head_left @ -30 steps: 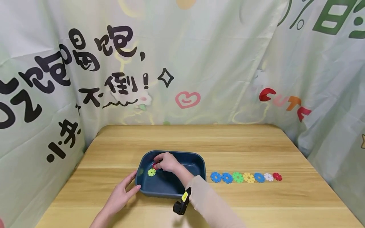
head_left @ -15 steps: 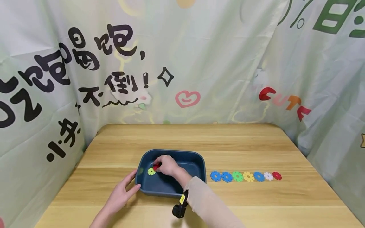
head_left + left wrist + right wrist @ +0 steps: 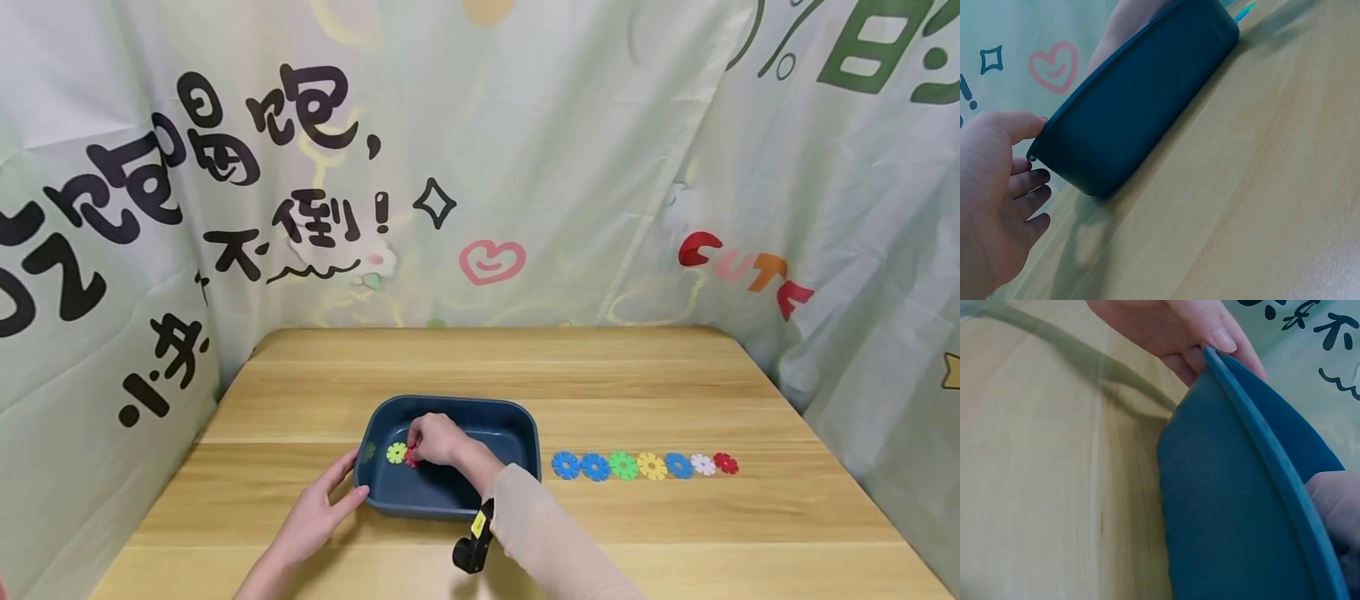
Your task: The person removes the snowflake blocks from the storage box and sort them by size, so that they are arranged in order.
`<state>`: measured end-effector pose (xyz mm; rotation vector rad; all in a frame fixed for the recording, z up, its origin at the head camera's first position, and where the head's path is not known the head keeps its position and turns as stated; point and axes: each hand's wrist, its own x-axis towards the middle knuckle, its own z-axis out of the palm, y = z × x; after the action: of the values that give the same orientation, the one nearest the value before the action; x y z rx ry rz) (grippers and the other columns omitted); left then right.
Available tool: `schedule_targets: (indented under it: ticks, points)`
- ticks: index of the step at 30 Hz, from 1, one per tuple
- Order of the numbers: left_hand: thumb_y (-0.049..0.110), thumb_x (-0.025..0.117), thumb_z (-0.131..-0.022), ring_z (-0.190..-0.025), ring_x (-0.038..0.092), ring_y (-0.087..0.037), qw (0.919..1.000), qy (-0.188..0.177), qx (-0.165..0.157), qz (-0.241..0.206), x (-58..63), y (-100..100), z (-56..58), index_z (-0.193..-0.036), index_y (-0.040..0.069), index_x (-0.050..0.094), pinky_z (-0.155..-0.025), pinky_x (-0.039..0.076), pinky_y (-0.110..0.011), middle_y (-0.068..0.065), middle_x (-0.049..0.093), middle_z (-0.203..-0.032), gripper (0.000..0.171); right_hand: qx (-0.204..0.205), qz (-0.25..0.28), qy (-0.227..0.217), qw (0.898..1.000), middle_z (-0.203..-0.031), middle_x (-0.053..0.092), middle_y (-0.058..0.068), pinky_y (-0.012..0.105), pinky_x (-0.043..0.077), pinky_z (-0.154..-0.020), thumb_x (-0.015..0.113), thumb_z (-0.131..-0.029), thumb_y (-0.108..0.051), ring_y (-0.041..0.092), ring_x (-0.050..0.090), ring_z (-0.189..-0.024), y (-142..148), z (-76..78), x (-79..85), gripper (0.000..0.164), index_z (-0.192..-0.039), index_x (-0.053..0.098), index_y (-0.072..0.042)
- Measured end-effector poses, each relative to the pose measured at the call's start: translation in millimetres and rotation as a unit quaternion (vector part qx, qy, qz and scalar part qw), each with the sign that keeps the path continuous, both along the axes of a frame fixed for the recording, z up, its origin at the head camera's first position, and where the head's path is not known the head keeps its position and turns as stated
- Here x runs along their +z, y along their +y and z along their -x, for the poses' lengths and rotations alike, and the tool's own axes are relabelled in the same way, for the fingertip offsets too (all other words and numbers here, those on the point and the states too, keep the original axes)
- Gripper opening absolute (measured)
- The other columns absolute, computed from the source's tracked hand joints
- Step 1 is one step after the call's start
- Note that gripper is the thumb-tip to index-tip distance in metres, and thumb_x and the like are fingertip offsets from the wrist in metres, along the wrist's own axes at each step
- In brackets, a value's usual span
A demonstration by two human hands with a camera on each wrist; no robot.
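Note:
A dark blue rectangular basin [image 3: 450, 508] stands on the wooden table. My left hand [image 3: 315, 512] holds its left end, thumb on the rim and fingers against the outside; the left wrist view shows the lower fingers loose beneath the rim. Inside the basin, my right hand [image 3: 441, 439] has curled fingers that pinch a red snowflake disc [image 3: 410, 457], partly covered by them. Touching or very near that disc, a yellow-green snowflake disc [image 3: 397, 452] lies on the basin floor. In the right wrist view, the basin wall hides most of the right hand [image 3: 1340, 509].
Right of the basin, a row of snowflake discs lies on the table, from a blue disc [image 3: 566, 465] through green, yellow [image 3: 652, 467] and white to a red one [image 3: 725, 463]. A printed curtain [image 3: 585, 167] hangs behind the table. A small black camera [image 3: 472, 546] sits on the right wrist.
My right hand has shifted slightly towards me and right inside the basin. The red disc has turned from raised to lower, beside the yellow-green one. My left hand stays put.

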<state>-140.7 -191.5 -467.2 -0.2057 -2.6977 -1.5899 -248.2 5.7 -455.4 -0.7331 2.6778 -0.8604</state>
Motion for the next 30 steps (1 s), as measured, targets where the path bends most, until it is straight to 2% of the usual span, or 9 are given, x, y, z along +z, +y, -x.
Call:
schedule_targets:
  ticks: [3, 10, 16, 24, 30]
  points:
    - [0.024, 0.065, -0.087, -0.128, 0.035, -0.039, 1.0000, 0.002, -0.001, 0.001, 1.1, 0, 0.4, -0.138, 0.003, 0.042, -0.101, 0.025, -0.060, -0.022, 0.043, -0.138, 0.059, -0.001, 0.002, -0.002, 1.000, -0.064, 0.057, -0.007, 0.016, 0.043, -0.059, 0.075, -0.075, -0.010, 0.005, 0.049, -0.060, 1, 1.2, 0.1, 0.010, -0.077, 0.066, -0.010]
    - [0.026, 0.064, -0.088, -0.130, 0.034, -0.039, 0.9998, -0.017, -0.003, 0.004, 3.3, 0, 0.3, -0.139, 0.003, 0.041, -0.102, 0.025, -0.060, -0.022, 0.041, -0.139, 0.060, -0.001, -0.002, -0.040, 0.999, -0.067, 0.056, -0.006, 0.018, 0.043, -0.062, 0.081, -0.070, -0.012, 0.006, 0.049, -0.063, 3, 3.4, -0.7, 0.019, -0.080, 0.065, -0.010]
    - [0.026, 0.064, -0.088, -0.130, 0.032, -0.039, 0.9998, -0.020, -0.004, 0.001, 3.0, 0, 0.8, -0.139, 0.003, 0.040, -0.102, 0.024, -0.060, -0.022, 0.040, -0.140, 0.061, 0.008, -0.010, -0.037, 0.999, -0.067, 0.053, -0.006, 0.018, 0.041, -0.059, 0.080, -0.070, -0.011, 0.007, 0.047, -0.063, 3, 2.2, 0.6, 0.020, -0.077, 0.062, -0.011]
    - [0.028, 0.064, -0.088, -0.130, 0.032, -0.039, 0.9998, -0.020, -0.001, 0.005, 3.3, 0, 1.4, -0.139, 0.003, 0.040, -0.102, 0.024, -0.060, -0.022, 0.040, -0.140, 0.062, 0.010, 0.010, -0.051, 0.999, -0.067, 0.055, -0.005, 0.019, 0.042, -0.056, 0.073, -0.077, -0.005, 0.008, 0.049, -0.059, 5, 2.7, 0.8, 0.015, -0.077, 0.059, -0.011]
    - [0.026, 0.064, -0.088, -0.130, 0.033, -0.039, 0.9998, -0.017, 0.001, 0.006, 2.5, 0, 0.6, -0.139, 0.001, 0.040, -0.103, 0.025, -0.058, -0.022, 0.040, -0.139, 0.062, 0.009, 0.054, -0.098, 0.994, -0.063, 0.060, 0.000, 0.023, 0.049, -0.048, 0.068, -0.081, 0.000, 0.011, 0.054, -0.052, 12, 2.9, 5.1, 0.010, -0.081, 0.060, -0.007]
